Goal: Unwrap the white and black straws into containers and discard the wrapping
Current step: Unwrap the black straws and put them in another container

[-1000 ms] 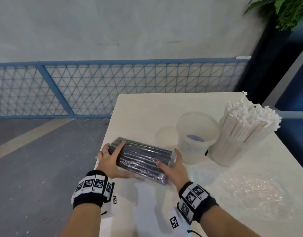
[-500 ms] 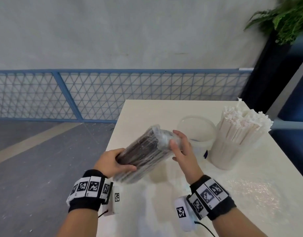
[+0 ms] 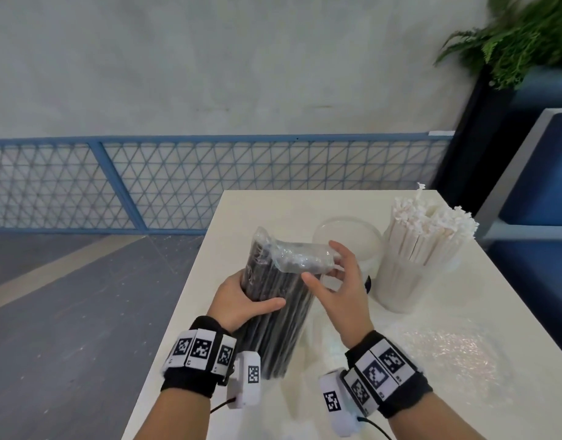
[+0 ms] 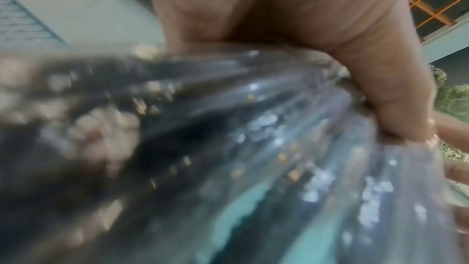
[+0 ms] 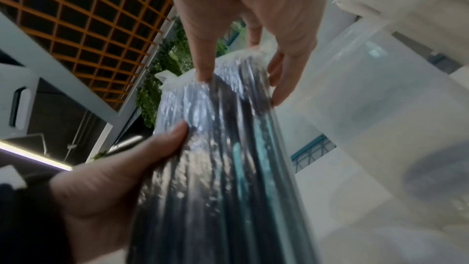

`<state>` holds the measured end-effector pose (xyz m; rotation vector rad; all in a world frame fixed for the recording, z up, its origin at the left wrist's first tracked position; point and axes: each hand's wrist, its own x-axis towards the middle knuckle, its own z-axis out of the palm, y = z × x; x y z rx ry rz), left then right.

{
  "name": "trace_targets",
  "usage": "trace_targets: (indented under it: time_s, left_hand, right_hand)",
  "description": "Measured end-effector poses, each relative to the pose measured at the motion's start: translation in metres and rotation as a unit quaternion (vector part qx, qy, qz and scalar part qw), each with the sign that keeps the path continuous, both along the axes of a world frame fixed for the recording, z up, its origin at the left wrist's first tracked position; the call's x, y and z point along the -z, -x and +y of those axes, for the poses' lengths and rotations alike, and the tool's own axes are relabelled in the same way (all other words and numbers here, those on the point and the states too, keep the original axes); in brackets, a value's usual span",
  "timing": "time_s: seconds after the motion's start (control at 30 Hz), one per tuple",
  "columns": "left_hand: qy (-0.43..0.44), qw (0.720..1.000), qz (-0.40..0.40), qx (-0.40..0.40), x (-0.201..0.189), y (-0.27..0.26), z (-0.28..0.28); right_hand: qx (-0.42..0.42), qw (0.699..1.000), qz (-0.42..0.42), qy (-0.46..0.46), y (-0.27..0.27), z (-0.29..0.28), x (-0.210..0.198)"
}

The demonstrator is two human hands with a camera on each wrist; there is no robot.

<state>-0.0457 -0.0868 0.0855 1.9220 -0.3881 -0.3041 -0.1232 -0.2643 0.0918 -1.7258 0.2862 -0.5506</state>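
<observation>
Plastic-wrapped black straws [image 3: 279, 312] upright; left hand [image 3: 238, 300] grips at 9 o'clock, right hand [image 3: 340, 290] pinches wrapping [image 3: 298, 257] at 12.

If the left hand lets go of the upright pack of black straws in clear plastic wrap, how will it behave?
The pack of black straws in clear plastic wrap is tall and narrow and leans, so it would probably tip. Its rounded body may then roll on the white table. The glossy film looks slippery; the left hand grips it firmly.
</observation>
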Motion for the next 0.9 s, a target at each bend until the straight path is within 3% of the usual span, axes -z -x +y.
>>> trace_targets:
  time_s: [0.17, 0.27, 0.43, 0.77, 0.83, 0.9]
  left_hand:
    - [-0.023, 0.999, -0.027, -0.005, -0.003, 0.001, -0.012]
    - [-0.033, 0.998, -0.05, -0.003, -0.005, 0.002, -0.02]
    - [-0.032, 0.998, -0.044, -0.013, -0.003, -0.001, -0.026]
    - [-0.059, 0.998, -0.026, -0.01, -0.002, -0.003, -0.026]
    - [-0.058, 0.998, -0.02, -0.01, -0.002, -0.004, -0.025]
    - [-0.057, 0.998, -0.016, -0.014, -0.001, -0.006, -0.022]
  right_hand:
    - [0.022, 0.982, 0.018, -0.187, -0.002, -0.016, -0.009]
    - [0.029, 0.973, 0.021, -0.227, -0.004, -0.025, -0.014]
    - [-0.028, 0.948, 0.008, -0.318, -0.004, -0.037, -0.024]
    - [-0.044, 0.911, -0.052, -0.407, -0.009, -0.032, -0.029]
    - [-0.032, 0.924, -0.043, -0.378, -0.007, -0.029, -0.03]
    - [0.011, 0.984, -0.034, -0.177, -0.005, -0.029, -0.031]
